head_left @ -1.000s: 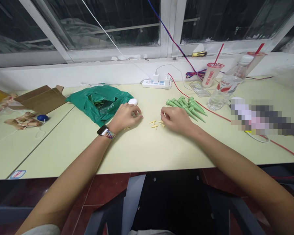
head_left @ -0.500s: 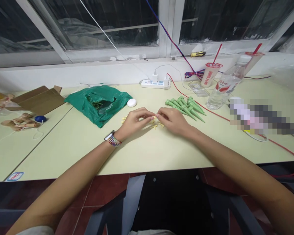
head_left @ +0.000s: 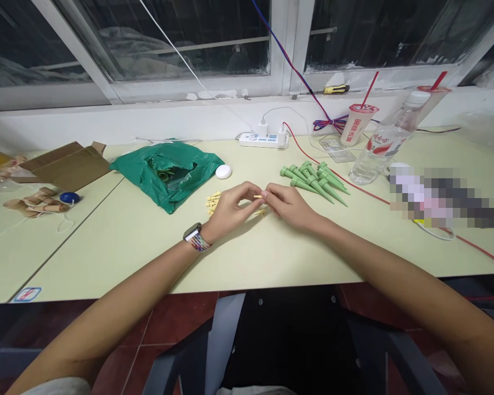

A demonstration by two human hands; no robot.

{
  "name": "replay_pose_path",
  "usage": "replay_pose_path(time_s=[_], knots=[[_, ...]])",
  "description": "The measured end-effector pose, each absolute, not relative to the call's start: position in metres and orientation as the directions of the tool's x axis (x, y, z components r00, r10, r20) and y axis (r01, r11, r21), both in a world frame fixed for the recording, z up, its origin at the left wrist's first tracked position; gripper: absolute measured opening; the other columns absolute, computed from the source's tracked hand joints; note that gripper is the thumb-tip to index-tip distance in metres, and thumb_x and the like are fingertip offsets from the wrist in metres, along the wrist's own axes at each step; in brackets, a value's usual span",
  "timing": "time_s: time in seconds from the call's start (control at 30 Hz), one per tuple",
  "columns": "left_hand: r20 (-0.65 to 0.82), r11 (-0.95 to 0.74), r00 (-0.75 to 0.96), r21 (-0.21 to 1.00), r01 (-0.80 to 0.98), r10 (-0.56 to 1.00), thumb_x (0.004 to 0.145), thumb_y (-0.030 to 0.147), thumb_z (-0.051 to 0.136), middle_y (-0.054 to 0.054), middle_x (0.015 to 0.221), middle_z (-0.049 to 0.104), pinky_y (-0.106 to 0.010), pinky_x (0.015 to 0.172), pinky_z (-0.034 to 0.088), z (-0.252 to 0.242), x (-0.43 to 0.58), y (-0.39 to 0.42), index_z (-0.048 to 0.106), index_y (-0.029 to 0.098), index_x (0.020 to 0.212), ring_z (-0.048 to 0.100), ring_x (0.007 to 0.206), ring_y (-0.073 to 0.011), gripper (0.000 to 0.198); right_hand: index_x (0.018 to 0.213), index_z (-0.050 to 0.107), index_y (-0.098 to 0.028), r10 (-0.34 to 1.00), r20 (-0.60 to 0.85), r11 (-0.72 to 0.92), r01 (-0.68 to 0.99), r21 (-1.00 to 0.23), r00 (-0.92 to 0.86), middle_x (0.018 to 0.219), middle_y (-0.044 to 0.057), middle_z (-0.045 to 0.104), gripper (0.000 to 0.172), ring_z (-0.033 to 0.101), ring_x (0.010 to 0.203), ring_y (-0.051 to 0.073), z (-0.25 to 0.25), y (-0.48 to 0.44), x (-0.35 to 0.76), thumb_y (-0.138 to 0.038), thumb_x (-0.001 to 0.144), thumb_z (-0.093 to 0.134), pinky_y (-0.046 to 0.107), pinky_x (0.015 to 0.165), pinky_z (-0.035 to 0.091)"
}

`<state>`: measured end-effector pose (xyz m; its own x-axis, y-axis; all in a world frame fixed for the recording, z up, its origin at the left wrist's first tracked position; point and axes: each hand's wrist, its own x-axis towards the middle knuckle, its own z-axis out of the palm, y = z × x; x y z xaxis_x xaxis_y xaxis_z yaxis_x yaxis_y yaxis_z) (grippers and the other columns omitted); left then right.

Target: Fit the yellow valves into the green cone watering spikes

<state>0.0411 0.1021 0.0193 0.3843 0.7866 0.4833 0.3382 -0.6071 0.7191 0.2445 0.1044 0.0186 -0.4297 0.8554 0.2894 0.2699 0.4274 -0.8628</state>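
Observation:
Above the table, the fingertips of my left hand (head_left: pixel 234 208) and my right hand (head_left: pixel 288 204) meet around a small yellow plastic piece (head_left: pixel 257 196). Both hands are closed in a pinch. The piece's exact shape is mostly covered by the fingers. Several similar yellow pieces (head_left: pixel 212 199) lie in a group left of my left hand, partly hidden by it. A few more loose yellow pieces (head_left: pixel 262 213) rest on the table under my fingers. Beyond my right hand lies a pile of green plastic spikes (head_left: pixel 319 181) with capped ends.
A green plastic bag (head_left: pixel 168 192) lies torn open at left, beside a white round object (head_left: pixel 223 171). Farther left are wooden toys (head_left: pixel 45 203) and a cardboard box (head_left: pixel 72 167). At back stand a power strip (head_left: pixel 263 140), a drink cup (head_left: pixel 357 125) and a water bottle (head_left: pixel 381 148).
My left hand has shifted slightly right and tilted, uncovering more yellow pieces at its left. The yellow piece between the fingertips now shows more clearly. The view has moved slightly.

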Motion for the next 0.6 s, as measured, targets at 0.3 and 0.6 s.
replay_pose_path(time_s=[0.3,0.6], knots=[[0.454,-0.545,0.338,0.797,0.259,0.824,0.093,0.043,0.073,-0.008,0.101,0.078,-0.034,0.086,0.06,0.0189,0.0435,0.1027,0.072,0.018,0.101,0.074,0.094,-0.0211,0.026,0.075,0.052,-0.021,0.857,0.289,0.429,0.278,-0.86,-0.426,0.063,-0.004,0.048,0.045,0.043,0.063,0.014,0.0214,0.1065,0.247,-0.057,0.101,0.052,0.027,0.061,0.031],[0.32,-0.382,0.353,0.916,0.122,0.879,0.088,0.042,0.078,-0.008,0.086,0.079,-0.035,0.078,0.063,0.0235,0.0435,0.1072,0.075,0.016,0.096,0.076,0.082,-0.0207,0.028,0.075,0.055,-0.02,0.849,0.278,0.406,0.216,-0.888,-0.45,0.06,-0.004,0.048,0.047,0.043,0.058,0.013,0.0234,0.1063,0.2466,-0.061,0.099,0.055,0.027,0.057,0.032]])
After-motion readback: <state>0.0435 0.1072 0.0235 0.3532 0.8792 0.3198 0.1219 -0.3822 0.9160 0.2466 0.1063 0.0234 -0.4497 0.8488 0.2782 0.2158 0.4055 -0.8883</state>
